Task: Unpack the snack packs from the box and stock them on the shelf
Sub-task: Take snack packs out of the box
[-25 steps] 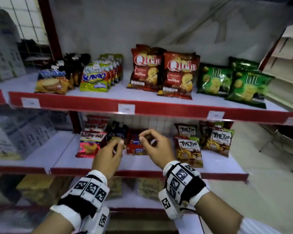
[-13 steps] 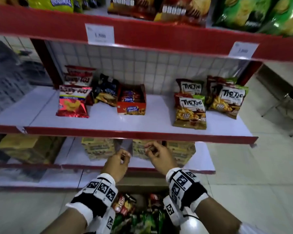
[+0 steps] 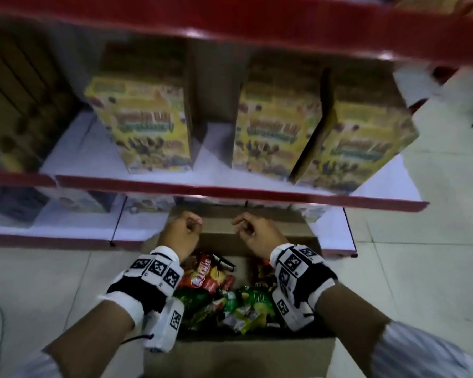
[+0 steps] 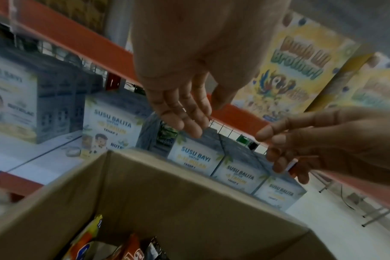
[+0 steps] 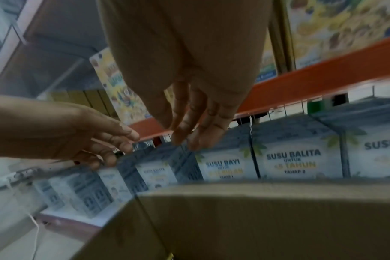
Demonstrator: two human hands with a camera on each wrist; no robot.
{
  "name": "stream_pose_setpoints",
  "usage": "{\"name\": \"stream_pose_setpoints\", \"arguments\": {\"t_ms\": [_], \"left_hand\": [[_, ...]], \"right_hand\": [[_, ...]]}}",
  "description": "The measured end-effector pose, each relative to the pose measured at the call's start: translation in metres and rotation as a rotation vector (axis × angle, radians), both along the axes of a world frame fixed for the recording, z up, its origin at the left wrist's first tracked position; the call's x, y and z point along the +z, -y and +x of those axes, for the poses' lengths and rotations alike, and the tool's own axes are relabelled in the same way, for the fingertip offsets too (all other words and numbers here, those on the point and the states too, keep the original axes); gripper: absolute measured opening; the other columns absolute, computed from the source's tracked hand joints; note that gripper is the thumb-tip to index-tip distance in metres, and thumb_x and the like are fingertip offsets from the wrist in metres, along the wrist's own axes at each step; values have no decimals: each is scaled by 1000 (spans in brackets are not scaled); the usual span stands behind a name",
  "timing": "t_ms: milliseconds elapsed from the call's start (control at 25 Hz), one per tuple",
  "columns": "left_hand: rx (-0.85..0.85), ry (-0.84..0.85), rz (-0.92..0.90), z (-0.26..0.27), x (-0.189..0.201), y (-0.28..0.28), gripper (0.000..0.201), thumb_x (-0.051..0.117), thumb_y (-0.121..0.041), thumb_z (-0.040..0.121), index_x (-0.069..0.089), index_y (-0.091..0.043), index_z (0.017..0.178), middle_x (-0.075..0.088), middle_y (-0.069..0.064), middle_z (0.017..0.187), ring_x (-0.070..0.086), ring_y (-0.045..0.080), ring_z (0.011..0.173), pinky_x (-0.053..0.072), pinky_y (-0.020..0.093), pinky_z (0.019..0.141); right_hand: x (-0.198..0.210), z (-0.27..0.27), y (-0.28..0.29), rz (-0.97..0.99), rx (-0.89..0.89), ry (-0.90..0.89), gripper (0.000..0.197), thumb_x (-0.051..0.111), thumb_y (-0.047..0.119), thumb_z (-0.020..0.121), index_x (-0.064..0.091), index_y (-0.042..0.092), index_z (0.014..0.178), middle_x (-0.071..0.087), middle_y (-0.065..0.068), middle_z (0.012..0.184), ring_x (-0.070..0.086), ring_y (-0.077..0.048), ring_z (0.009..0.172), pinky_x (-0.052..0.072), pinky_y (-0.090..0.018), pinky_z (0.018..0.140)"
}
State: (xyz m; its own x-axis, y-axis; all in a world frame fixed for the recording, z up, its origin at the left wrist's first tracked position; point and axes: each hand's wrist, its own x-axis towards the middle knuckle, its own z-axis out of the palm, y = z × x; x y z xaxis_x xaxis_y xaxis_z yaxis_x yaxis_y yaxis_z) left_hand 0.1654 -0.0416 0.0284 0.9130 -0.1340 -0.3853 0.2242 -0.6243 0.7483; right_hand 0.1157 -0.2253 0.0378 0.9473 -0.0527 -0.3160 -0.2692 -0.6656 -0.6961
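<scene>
An open cardboard box (image 3: 246, 356) stands on the floor in front of the shelving. Inside lie several snack packs, among them a red Qtela pack (image 3: 205, 279) and a green pack (image 3: 251, 298). My left hand (image 3: 187, 227) and right hand (image 3: 246, 227) hover side by side over the box's far end, a little apart. Both have loosely bent fingers and hold nothing. The left wrist view shows my left hand (image 4: 185, 112) with relaxed fingers above the box wall (image 4: 167, 193). My right hand (image 5: 194, 130) hangs the same way in the right wrist view.
Yellow cereal boxes (image 3: 148, 126) stand on the shelf just above the box, behind a red shelf edge (image 3: 230, 190). White milk cartons (image 4: 109, 130) fill the lowest shelf beyond the box. Pale tiled floor (image 3: 421, 268) lies to the right.
Both hands have dropped from the middle snack shelf down to just above the open box. The head view has tilted down from the shelves to the floor.
</scene>
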Motion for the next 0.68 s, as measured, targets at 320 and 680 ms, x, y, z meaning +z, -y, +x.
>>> {"name": "stream_pose_setpoints", "arguments": {"t_ms": [320,680], "left_hand": [[-54,-29,-44,18,-181,-15,26,45,-32,99,55,-11,87,64,24,101,62,33,87,50,47,89],[-160,80,7,45,-188,-12,55,35,-41,100,65,3,93,66,12,95,63,22,71,53,15,56]], "right_hand": [[-217,10,-6,-189,239,-155,31,53,19,93,56,17,124,67,-8,115,61,-25,106,45,-27,87],[-336,39,-50,-390,310,-265,46,63,33,87,57,6,124,59,-17,127,55,-33,116,42,-33,86]]}}
